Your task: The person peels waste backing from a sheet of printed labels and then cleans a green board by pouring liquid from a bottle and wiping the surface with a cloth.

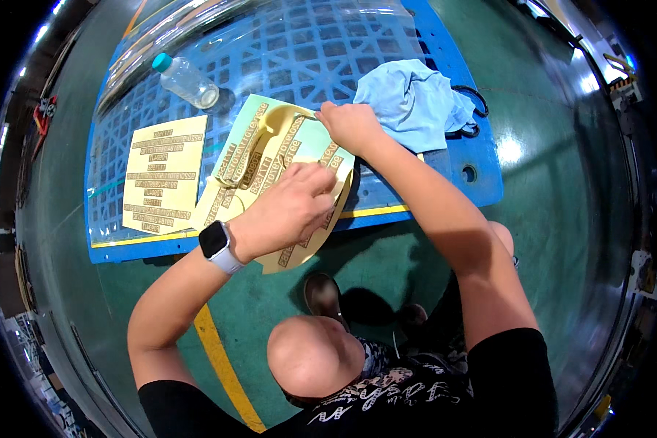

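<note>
on the blue pallet (117,253), left: flat yellow sheet (162,164); capped bottle (185,79) lying beyond it. centre: layered sheets (258,187), top curled — left hand (288,208) over them, grip hidden; right hand (352,128) pinching their upper edge. right: crumpled blue cloth (409,102) — close beside right wrist.

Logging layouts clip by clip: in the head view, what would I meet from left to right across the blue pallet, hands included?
Flat yellow sheet → left hand → right hand → light-blue cloth. Left out, as their spans overlap others: clear bottle, handled sheet.
</note>
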`<state>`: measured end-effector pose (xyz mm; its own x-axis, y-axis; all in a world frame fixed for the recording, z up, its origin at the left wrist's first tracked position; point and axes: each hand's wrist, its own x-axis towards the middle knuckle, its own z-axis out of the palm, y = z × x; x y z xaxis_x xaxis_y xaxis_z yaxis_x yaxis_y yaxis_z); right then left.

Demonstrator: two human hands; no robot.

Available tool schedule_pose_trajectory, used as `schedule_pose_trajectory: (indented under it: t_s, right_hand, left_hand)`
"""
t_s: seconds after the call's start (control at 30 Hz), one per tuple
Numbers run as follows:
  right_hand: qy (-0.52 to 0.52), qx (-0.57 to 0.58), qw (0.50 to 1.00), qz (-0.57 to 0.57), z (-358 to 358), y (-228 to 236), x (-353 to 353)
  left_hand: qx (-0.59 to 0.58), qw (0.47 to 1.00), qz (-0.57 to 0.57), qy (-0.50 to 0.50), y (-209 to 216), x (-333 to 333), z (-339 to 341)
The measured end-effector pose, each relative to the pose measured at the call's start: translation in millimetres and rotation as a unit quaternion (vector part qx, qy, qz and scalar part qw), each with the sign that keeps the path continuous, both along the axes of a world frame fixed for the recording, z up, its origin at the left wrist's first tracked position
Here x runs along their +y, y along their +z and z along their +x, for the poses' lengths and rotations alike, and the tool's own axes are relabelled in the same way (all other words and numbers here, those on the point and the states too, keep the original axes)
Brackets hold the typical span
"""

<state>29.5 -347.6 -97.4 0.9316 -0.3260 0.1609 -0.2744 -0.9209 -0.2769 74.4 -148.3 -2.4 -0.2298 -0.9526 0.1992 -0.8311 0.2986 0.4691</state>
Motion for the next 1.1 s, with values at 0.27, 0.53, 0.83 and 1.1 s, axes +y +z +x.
schedule_pose_trajectory:
  t_s: [0.27,0.53,0.83,1.1]
  right_hand:
    - [-0.012,-0.012,0.999,-0.029,1,-10,5]
    - [-0.014,-0.019,1.000,-0.012,1,-9,4]
    - [-0.002,0.027,0.999,-0.028,-2,-3,1]
    - [-0.007,0.036,0.999,-0.037,-1,1,5]
  left_hand:
    - [0.285,0.931,0.031,0.225,-39,-10,-7]
    - [0.427,0.852,-0.055,0.299,-19,25,-38]
    - [0.370,0.864,0.111,0.324,-21,24,-4]
    - [0.175,0.928,-0.009,0.328,-37,-12,-11]
